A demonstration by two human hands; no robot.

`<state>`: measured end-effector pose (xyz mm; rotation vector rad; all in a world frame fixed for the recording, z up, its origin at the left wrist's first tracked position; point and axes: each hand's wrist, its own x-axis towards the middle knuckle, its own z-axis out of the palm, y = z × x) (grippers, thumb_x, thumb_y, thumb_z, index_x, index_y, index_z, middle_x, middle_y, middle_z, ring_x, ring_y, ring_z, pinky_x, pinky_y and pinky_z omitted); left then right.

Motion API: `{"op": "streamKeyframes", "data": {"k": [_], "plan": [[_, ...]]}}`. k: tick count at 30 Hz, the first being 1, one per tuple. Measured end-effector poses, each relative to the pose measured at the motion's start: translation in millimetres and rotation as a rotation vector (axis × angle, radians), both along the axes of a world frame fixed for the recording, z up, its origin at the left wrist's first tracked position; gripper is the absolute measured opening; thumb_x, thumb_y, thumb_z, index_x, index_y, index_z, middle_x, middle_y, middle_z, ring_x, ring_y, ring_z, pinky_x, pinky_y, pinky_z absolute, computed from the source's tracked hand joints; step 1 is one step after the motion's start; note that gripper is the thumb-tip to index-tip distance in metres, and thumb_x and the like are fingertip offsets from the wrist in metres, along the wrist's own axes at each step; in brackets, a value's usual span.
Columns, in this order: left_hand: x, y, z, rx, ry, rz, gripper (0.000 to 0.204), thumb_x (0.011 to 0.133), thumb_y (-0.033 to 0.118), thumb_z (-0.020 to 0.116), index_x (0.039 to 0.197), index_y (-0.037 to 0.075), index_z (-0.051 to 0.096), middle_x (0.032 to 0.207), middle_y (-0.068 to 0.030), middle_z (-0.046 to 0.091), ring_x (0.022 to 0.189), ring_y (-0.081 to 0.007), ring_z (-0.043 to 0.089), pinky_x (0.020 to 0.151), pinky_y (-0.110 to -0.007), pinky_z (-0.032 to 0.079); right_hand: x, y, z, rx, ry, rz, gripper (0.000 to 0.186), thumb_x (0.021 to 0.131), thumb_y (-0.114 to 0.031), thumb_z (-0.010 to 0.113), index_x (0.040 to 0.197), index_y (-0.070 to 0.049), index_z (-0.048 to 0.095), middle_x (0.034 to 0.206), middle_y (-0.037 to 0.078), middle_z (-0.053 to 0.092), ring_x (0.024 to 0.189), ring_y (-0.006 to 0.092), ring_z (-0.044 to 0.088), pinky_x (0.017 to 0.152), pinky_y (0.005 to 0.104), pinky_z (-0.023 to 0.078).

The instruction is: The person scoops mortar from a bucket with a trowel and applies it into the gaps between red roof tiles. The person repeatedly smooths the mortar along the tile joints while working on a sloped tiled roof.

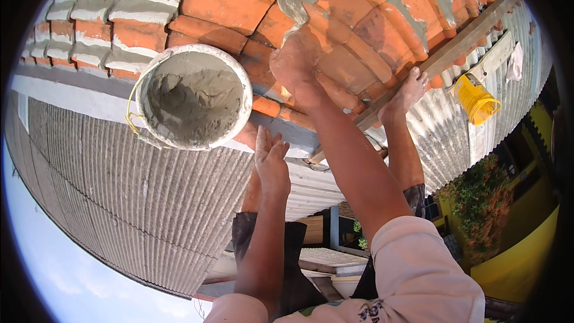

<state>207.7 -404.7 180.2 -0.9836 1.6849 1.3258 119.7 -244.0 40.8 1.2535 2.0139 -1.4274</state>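
My right hand is closed around a trowel, whose narrow blade is coated in grey mortar and rests over the orange clay roof tiles. The handle is mostly hidden in my grip. Wet mortar lies around the blade tip and along several tile joints. Beside the bucket's lower right, my left hand is empty, its fingers stretched out. A white bucket, crusted at the rim and with a wire handle, sits on the tile edge at the left. Grey mortar partly fills it, with a scooped hollow.
A wooden beam runs along the tiles at the right, with my bare foot against it. Corrugated sheeting spreads below the tiles. A yellow pail lies tipped at the right, near a pale cloth. Plants show far below.
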Motion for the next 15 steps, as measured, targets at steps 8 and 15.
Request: {"op": "streamKeyframes", "data": {"k": [8, 15], "plan": [[-0.6, -1.9, -0.7, 0.013, 0.014, 0.019, 0.074, 0.102, -0.002, 0.042, 0.168, -0.002, 0.008, 0.174, -0.0274, 0.013, 0.156, -0.0381, 0.032, 0.122, -0.047, 0.037, 19.1, 44.3, -21.6, -0.117, -0.043, -0.136, 0.043, 0.094, -0.023, 0.063, 0.119, 0.011, 0.054, 0.11, 0.036, 0.069, 0.108, 0.0487, 0.069, 0.093, 0.0528, 0.057], [-3.3, 0.3, 2.4, 0.011, 0.012, -0.002, 0.074, 0.102, 0.0, 0.042, 0.168, -0.003, 0.008, 0.174, -0.0281, 0.013, 0.157, -0.0378, 0.031, 0.123, -0.047, 0.036, 40.8, 32.8, -15.3, -0.159, -0.005, 0.022, 0.038, 0.096, -0.022, 0.063, 0.117, 0.007, 0.052, 0.095, 0.024, 0.067, 0.081, 0.032, 0.068, 0.067, 0.0445, 0.055]]}}
